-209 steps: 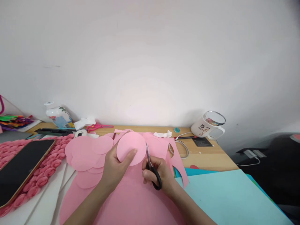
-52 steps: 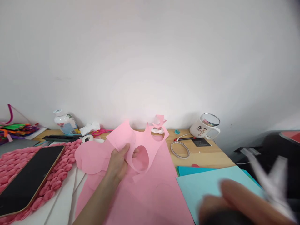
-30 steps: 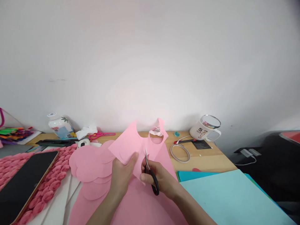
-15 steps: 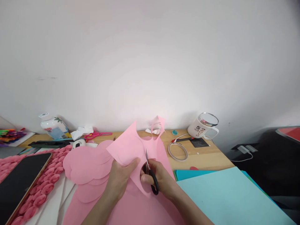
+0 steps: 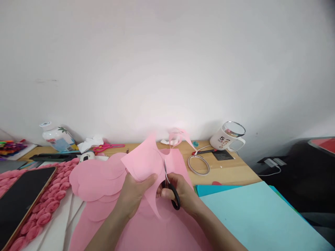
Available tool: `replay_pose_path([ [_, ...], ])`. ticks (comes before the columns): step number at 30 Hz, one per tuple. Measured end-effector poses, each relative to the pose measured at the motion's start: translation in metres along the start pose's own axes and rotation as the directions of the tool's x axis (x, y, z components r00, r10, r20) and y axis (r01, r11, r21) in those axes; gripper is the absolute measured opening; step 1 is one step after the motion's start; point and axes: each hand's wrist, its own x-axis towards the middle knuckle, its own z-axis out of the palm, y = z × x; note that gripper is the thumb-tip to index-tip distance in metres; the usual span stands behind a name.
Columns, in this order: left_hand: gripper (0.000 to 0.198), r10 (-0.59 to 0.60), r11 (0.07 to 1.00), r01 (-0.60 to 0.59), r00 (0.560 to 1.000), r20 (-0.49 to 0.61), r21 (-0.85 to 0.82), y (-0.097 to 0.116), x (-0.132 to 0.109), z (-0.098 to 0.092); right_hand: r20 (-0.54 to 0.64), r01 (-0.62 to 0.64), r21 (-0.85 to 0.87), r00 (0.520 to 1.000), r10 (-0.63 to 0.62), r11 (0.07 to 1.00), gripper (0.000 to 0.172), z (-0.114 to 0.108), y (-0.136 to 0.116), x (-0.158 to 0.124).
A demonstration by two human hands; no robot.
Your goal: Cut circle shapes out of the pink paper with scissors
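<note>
Nearest the person lay the big pink sheet (image 5: pixel 136 233) flat on the desk, and everything else sat around it. Just above its near part the left hand (image 5: pixel 133 197) pinched a lifted flap of pink paper (image 5: pixel 143 162), thumb on top and fingers beneath, holding it tilted up off the sheet. Right of that hand, the right hand (image 5: pixel 180 195) was closed through the black handles of the scissors (image 5: pixel 171 190), whose blades pointed away and bit into the flap's edge. Right of the sheet lay light blue paper (image 5: pixel 251 216). Left of the sheet a stack of pink circles (image 5: pixel 96 176) overlapped it, with a phone (image 5: pixel 18 198) on a pink knitted mat (image 5: pixel 49 205) beyond. Farther back a coiled cable (image 5: pixel 199 164), a white mug (image 5: pixel 229 137), pink scissors (image 5: pixel 107 147) and a bottle (image 5: pixel 56 137) stood by the wall.
</note>
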Motion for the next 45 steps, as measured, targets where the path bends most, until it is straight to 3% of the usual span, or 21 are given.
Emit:
replay_pose_path([
  [6,0.013,0.04,0.998,-0.044,0.996,0.075,0.047,0.002,0.001,-0.003,-0.187,-0.089,-0.035,0.979,0.081,0.995,0.026,0.005,0.004,0.0],
  [11,0.013,0.032,0.996,-0.043,0.987,0.155,0.074,0.006,0.0,-0.001,-0.152,-0.034,-0.02,0.988,0.03,0.999,0.027,0.003,0.003,0.0],
  [17,0.012,0.001,0.994,-0.015,0.992,0.126,0.11,0.007,0.001,-0.004,-0.296,-0.128,-0.024,0.948,0.115,0.991,0.032,0.001,0.008,0.003],
  [24,0.009,-0.018,0.985,-0.014,0.982,0.186,0.17,0.006,0.002,-0.006,-0.344,-0.042,0.056,0.937,0.059,0.998,0.033,-0.004,0.014,0.006],
  [26,0.012,0.015,0.99,-0.034,0.99,0.144,0.137,0.004,0.003,-0.006,-0.308,-0.013,0.093,0.95,0.041,0.996,0.033,-0.005,0.011,0.004],
  [30,0.017,0.08,0.997,-0.081,0.995,-0.054,-0.02,0.005,0.004,-0.008,-0.052,-0.017,0.072,0.998,0.02,0.997,0.033,-0.003,0.003,0.0],
  [32,0.02,0.125,0.99,-0.13,0.99,-0.071,-0.058,0.008,0.004,-0.009,-0.049,0.037,-0.011,0.998,-0.037,0.999,0.036,-0.001,0.001,-0.003],
  [34,0.021,0.176,0.982,-0.18,0.983,-0.054,-0.065,0.01,0.002,-0.008,-0.146,0.097,-0.086,0.983,-0.109,0.992,0.034,0.001,0.001,-0.004],
  [37,0.032,0.185,0.983,-0.186,0.98,-0.065,0.004,0.009,-0.001,-0.006,-0.196,0.092,-0.099,0.974,-0.11,0.991,0.032,0.0,0.001,-0.004],
  [41,0.034,0.154,0.977,-0.134,0.982,-0.111,0.167,0.004,-0.003,-0.005,-0.049,0.028,-0.04,0.998,-0.03,0.999,0.036,-0.002,0.001,-0.003],
  [45,0.034,0.098,0.957,-0.079,0.993,-0.058,0.281,0.0,0.002,-0.009,0.002,0.05,-0.045,0.999,-0.05,0.998,0.039,-0.001,0.0,-0.004],
])
